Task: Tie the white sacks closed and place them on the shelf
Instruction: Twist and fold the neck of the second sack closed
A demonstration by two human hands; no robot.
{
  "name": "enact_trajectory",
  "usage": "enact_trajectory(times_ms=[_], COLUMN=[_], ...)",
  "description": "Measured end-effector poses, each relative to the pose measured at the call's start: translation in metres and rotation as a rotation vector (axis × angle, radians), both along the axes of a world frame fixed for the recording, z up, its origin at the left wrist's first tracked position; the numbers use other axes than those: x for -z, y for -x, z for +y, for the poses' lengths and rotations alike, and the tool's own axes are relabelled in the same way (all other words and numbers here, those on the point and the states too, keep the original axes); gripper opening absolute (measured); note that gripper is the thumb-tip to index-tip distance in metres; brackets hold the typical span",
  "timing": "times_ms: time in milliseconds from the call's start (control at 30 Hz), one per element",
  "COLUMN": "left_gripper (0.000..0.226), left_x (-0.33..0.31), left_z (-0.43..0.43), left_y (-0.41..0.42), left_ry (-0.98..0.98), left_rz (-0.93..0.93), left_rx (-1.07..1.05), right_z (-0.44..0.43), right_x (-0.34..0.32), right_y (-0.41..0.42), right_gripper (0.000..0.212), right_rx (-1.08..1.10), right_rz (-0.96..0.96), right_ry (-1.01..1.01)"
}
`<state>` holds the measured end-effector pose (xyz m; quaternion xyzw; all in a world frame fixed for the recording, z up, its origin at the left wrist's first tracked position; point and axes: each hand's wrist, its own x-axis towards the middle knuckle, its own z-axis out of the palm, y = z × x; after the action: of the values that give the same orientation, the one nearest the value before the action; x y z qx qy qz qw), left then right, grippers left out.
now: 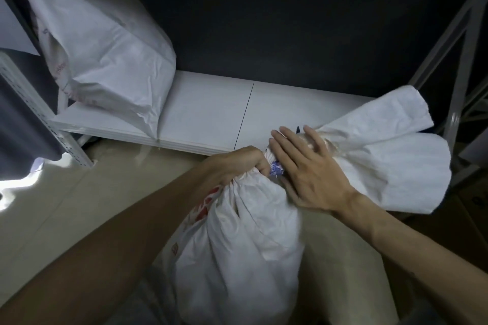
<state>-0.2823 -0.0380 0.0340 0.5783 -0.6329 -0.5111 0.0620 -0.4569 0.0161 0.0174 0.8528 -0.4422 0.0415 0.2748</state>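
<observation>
Down on the pale tiled floor (66,206), close to the camera, stands a big white sack (237,258). It is made of woven plastic cloth, crinkly and full of folds, with some red print on its left side. Its body is fat and round, and its top is squeezed into a thin neck. Past the neck, the loose mouth of the sack fans out wide and flat to the right.

Behind it runs a low white shelf (206,116), smooth and flat, with a thin dark seam down the middle. A white metal post (37,111) with rows of little holes holds up its left end. A second white sack (105,47) sits on the left part of the shelf. It is lumpy and wrinkled, with faint pink print, and its top looks blurry.

The left hand (237,163) is curled tight around the sack's neck. The right hand (309,171) lies open, fingers spread, pressing flat on the cloth just beside the neck. A small blue-and-white tie (276,168) peeks out between the two hands.
</observation>
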Motion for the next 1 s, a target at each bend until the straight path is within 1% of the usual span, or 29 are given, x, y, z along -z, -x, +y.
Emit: enact_trajectory(times_ms=[67, 133, 200, 267, 333, 400, 467, 533, 600, 667, 700, 733, 767, 800, 867, 900, 933, 967, 1000], left_gripper=[0.041, 0.043, 0.04, 0.031, 0.024, 0.023, 0.022, 0.018, 0.027, 0.034, 0.033, 0.031, 0.029, 0.029, 0.03, 0.031, 0.033, 0.037, 0.041], left_x=[-0.001, 0.0, 0.0, -0.001, -0.004, -0.004, -0.003, 0.003, 0.01, 0.018, 0.024, 0.028, 0.032, 0.035, 0.04, 0.039, 0.04, 0.041, 0.044], left_z=[0.0, -0.003, -0.006, -0.005, -0.002, 0.001, 0.007, 0.015, 0.026, 0.036, 0.041, 0.044, 0.047, 0.048, 0.047, 0.045, 0.042, 0.039, 0.036], left_y=[0.004, 0.004, 0.004, 0.007, 0.012, 0.019, 0.025, 0.024, 0.018, 0.012, 0.012, 0.012, 0.012, 0.013, 0.012, 0.011, 0.009, 0.007, 0.006], left_ry=[-0.023, 0.023, 0.077, 0.112, 0.118, 0.109, 0.159, 0.256, 0.282, 0.21, 0.192, 0.215, 0.283, 0.385, 0.696, 0.88, 1.052, 1.18, 1.27], left_rz=[-0.014, -0.059, -0.095, -0.13, -0.139, -0.147, -0.165, -0.137, -0.049, 0.098, 0.168, 0.213, 0.197, 0.127, -0.128, -0.226, -0.296, -0.361, -0.401], left_rx=[0.058, 0.167, 0.282, 0.371, 0.391, 0.307, 0.203, 0.15, 0.052, -0.111, -0.194, -0.26, -0.283, -0.267, -0.169, -0.101, -0.014, 0.076, 0.143], right_z=[0.0, 0.0, -0.001, -0.003, -0.009, -0.015, -0.023, -0.029, -0.03, -0.029, -0.028, -0.028, -0.028, -0.028, -0.027, -0.026, -0.026, -0.025, -0.027], right_x=[-0.002, -0.001, 0.002, 0.009, 0.017, 0.02, 0.019, 0.014, 0.007, 0.002, 0.001, 0.0, -0.003, -0.007, -0.013, -0.02, -0.024, -0.03, -0.032], right_y=[0.002, 0.002, -0.004, -0.011, -0.013, -0.011, -0.005, 0.002, 0.006, 0.004, 0.003, -0.001, -0.005, -0.008, -0.009, -0.01, -0.009, -0.009, -0.01], right_gripper=[0.069, 0.076, 0.079, 0.08, 0.071, 0.051, 0.032, 0.024, 0.02, 0.011, 0.011, 0.012, 0.012, 0.014, 0.018, 0.016, 0.012, 0.009, 0.011], right_rx=[0.006, 0.035, 0.119, 0.213, 0.241, 0.202, 0.139, 0.09, 0.066, 0.061, 0.064, 0.067, 0.078, 0.072, 0.058, 0.075, 0.087, 0.128, 0.173], right_rz=[0.011, 0.041, 0.057, 0.074, 0.074, 0.037, 0.011, 0.079, 0.119, 0.124, 0.125, 0.127, 0.13, 0.138, 0.174, 0.163, 0.088, -0.019, -0.133], right_ry=[-0.074, -0.118, -0.113, -0.097, -0.064, -0.059, -0.057, -0.052, 0.001, 0.067, 0.08, 0.08, 0.045, 0.013, -0.093, -0.21, -0.336, -0.515, -0.696])
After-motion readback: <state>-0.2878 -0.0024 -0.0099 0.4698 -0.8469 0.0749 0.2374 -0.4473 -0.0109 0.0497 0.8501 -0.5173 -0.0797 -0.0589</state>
